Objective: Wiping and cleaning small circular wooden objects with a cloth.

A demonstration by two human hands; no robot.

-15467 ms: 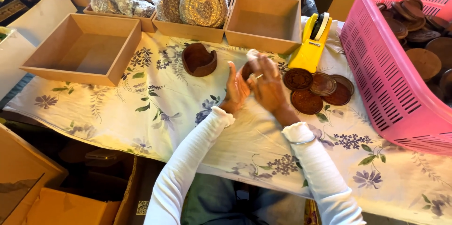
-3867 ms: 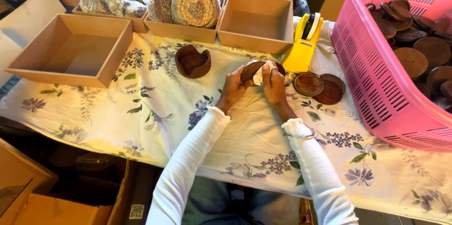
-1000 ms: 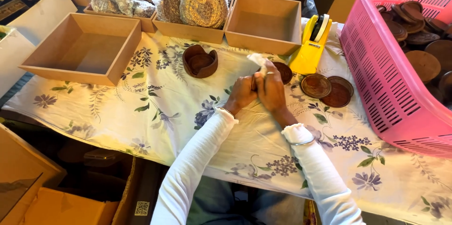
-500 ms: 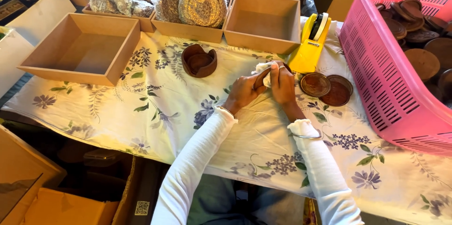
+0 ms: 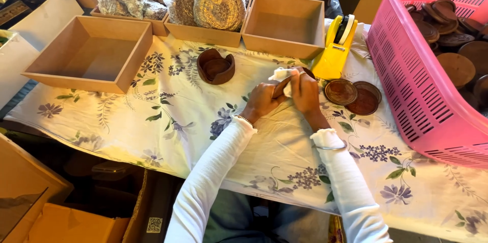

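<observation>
Floral tablecloth (image 5: pixel 168 116), left hand (image 5: pixel 263 101) and right hand (image 5: pixel 306 92) — fingers grasping brown disc (image 5: pixel 281 85) with white cloth (image 5: pixel 280 75), bubble-wrapped bundles (image 5: pixel 219 4) behind

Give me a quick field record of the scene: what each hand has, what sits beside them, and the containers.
left hand: grips a brown wooden disc
right hand: presses a white cloth against that disc
beside the hands: two brown discs on the floral tablecloth; yellow tape dispenser
round wooden holder: left of the hands
pink basket: more discs inside
cardboard trays: two empty, others hold wrapped bundles
</observation>
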